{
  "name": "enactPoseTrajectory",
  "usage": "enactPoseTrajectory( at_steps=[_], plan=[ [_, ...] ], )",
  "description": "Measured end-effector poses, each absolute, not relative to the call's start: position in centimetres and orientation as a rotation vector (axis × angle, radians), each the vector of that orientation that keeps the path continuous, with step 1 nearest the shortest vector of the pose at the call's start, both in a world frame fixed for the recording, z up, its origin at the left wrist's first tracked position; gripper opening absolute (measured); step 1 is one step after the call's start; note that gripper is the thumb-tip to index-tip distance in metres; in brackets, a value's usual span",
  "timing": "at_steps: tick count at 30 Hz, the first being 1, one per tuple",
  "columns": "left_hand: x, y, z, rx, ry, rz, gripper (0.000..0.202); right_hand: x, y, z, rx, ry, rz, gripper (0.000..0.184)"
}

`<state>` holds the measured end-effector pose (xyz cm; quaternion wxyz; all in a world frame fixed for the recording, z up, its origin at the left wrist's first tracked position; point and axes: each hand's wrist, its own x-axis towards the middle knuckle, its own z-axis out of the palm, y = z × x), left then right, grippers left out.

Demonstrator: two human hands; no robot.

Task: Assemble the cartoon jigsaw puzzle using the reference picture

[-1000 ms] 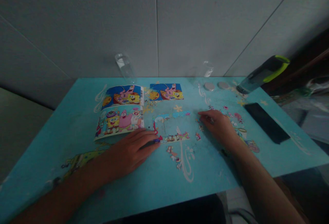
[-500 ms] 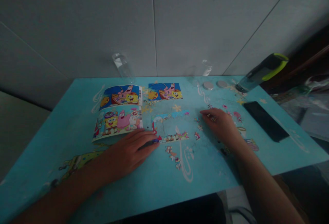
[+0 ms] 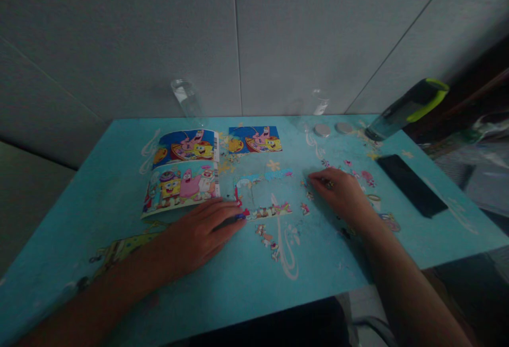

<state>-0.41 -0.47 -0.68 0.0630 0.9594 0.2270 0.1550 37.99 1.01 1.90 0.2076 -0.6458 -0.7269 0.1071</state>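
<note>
A partly built puzzle frame (image 3: 263, 194) lies in the middle of the turquoise table (image 3: 238, 278). My left hand (image 3: 202, 230) rests flat on the table, fingers stretched out, its fingertips touching the frame's lower left corner. My right hand (image 3: 338, 193) lies palm down to the right of the frame, fingers curled over a small puzzle piece (image 3: 326, 182) among several loose pieces (image 3: 360, 177). More loose pieces (image 3: 268, 241) sit below the frame.
Two cartoon picture sheets (image 3: 183, 169) lie at the left, a smaller finished picture (image 3: 255, 140) behind the frame. Two clear tubes (image 3: 186, 100), two round lids (image 3: 329, 129), a dark bottle with green cap (image 3: 405, 108) and a black phone (image 3: 411, 185) stand around.
Both hands stay almost where they were. The right hand's fingertips shifted slightly among the loose pieces. The view moved a little.
</note>
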Motion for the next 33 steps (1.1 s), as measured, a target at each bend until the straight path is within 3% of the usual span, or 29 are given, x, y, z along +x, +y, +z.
enactPoseTrajectory(
  at_steps=[20,33],
  plan=[
    [-0.3,-0.4,-0.5,2.95,0.652,0.472,0.047,39.0,0.5,2.9,-1.852,-1.492,0.183,0.036],
    [-0.5,-0.4,-0.6,3.028,0.637,0.425,0.047,39.2,0.8,2.5,-1.884,-1.584,0.176,0.031]
  ],
)
